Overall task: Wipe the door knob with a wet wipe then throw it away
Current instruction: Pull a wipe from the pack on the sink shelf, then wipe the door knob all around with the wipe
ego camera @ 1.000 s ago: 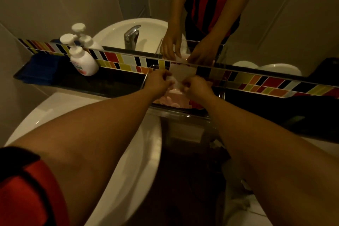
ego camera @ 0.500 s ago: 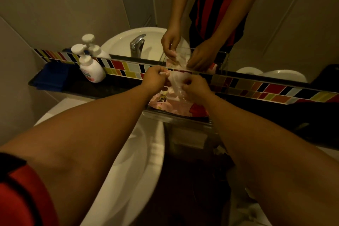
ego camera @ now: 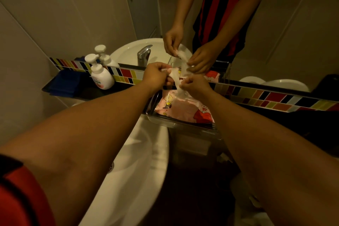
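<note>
Presently, left hand [ego camera: 156, 77] and right hand [ego camera: 194, 85] are both pinching one wet wipe [ego camera: 175, 79] in clenched fingers, stretching it above the pink pack [ego camera: 180, 109], seemingly to separate it.

Dim, warm yellowish light; wide-angle edges bend, shadowed floor perhaps slightly soft.

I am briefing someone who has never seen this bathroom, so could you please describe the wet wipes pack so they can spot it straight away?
Start at the white ceramic washbasin and move right along the dark shelf under the mirror. There, in a clear plastic tray, lies the flat pink wet wipes pack. Its cartoon prints and soft pouch shape set it apart from the white pump bottle on the shelf's left.
</note>
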`<state>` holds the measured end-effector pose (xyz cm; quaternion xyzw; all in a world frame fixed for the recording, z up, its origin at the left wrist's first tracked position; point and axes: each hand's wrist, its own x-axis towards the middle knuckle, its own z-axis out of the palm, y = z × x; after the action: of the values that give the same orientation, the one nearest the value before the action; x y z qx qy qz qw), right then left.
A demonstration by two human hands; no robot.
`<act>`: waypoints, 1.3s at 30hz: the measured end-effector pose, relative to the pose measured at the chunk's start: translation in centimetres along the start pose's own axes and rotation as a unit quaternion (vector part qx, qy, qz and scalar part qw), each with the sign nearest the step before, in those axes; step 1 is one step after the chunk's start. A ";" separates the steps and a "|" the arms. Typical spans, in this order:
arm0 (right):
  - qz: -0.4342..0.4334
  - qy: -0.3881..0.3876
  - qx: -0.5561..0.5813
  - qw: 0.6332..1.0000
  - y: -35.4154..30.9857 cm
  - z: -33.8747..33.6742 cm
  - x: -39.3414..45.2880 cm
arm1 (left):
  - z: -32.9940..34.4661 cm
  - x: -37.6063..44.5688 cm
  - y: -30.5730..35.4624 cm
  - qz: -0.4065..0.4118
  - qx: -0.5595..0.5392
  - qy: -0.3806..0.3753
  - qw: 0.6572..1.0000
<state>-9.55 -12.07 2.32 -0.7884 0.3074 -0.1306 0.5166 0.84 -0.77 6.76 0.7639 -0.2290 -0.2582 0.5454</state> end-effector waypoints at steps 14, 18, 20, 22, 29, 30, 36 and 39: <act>0.102 -0.043 0.088 0.990 -0.6 -0.3 -0.9 | -1.6 -0.7 -0.3 -0.035 -0.054 0.043 0.997; 0.080 -0.060 0.126 0.987 -1.5 -1.2 -1.5 | -2.0 -1.0 -1.2 -0.076 -0.066 0.061 0.993; 0.088 -0.064 0.153 0.982 -2.0 -1.3 -1.9 | -2.3 -1.3 -1.4 -0.088 -0.101 0.064 0.989; 0.096 -0.067 0.179 0.977 -2.7 -0.9 -2.3 | -3.0 -2.0 -1.5 -0.096 -0.157 0.055 0.981; 0.108 -0.086 0.210 0.968 -5.9 3.0 -4.3 | -9.2 -6.5 -2.2 -0.072 -0.198 0.096 0.973; 0.116 -0.101 0.213 0.965 -6.5 4.0 -4.6 | -10.5 -7.4 -2.4 -0.066 -0.193 0.103 0.973; 0.111 -0.228 0.181 0.950 -12.6 12.5 -8.7 | -19.0 -14.7 -3.4 -0.031 -0.154 0.176 0.972; 0.055 -0.232 0.117 0.964 -16.3 18.1 -12.1 | -24.1 -19.7 -4.4 -0.030 -0.130 0.225 0.965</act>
<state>-3.74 13.21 10.47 -0.7129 0.2046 0.0494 0.6690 1.64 30.16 11.99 0.7315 -0.0416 -0.1233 0.6693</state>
